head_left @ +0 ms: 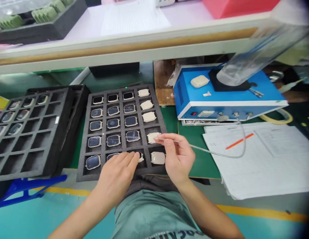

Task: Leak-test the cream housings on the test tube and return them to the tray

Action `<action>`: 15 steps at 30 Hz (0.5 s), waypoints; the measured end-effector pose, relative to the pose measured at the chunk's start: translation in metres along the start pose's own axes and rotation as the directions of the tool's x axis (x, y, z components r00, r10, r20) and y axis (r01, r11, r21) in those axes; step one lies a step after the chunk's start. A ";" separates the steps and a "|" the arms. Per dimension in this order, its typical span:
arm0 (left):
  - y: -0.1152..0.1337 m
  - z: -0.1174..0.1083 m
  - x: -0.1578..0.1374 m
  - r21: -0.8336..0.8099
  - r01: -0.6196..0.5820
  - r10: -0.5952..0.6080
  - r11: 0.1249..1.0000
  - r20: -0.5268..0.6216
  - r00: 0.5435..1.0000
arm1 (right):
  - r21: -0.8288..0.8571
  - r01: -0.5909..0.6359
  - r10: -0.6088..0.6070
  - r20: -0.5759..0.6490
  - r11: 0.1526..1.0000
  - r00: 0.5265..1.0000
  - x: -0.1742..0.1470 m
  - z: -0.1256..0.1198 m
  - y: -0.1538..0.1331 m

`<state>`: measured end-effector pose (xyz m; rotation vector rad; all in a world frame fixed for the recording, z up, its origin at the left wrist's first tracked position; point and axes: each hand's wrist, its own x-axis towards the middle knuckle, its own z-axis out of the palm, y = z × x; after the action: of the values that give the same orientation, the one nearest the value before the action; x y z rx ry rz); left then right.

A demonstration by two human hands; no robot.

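Observation:
A dark foam tray in front of me holds rows of smartwatch cases, dark screens up in three columns. The right column holds cream cases. My right hand pinches the end of a thin clear hose, its tip at a cream watch case in the fourth row. The hose runs to the front of a blue box. My left hand lies over the nearest row, fingers stretched and side by side. Its fingertips touch or cover a watch case; the thumb is hidden.
At left, another foam tray with several watches sits on a stack. A cream case and a clear cylinder stand on the blue box. Papers with an orange strip lie at right. A shelf spans the back.

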<state>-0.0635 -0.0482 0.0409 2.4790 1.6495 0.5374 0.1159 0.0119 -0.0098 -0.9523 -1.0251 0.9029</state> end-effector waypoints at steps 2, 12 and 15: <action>-0.006 0.001 0.011 -0.132 0.106 -0.115 0.986 -0.065 0.991 | 0.001 0.004 -0.004 0.004 1.000 1.000 -0.001 0.001 -0.002; 0.022 0.035 0.061 -0.914 0.253 -0.689 0.316 -0.037 0.724 | 0.015 0.149 -0.150 0.100 0.989 0.984 -0.001 0.002 0.007; 0.024 0.038 0.059 -0.921 0.208 -0.713 0.328 -0.097 0.695 | 0.008 0.163 -0.163 0.088 0.987 0.983 -0.003 0.001 0.009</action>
<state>-0.0089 0.0001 0.0257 1.0227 1.5194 1.5372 0.1126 0.0119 -0.0189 -0.8207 -1.1603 0.8142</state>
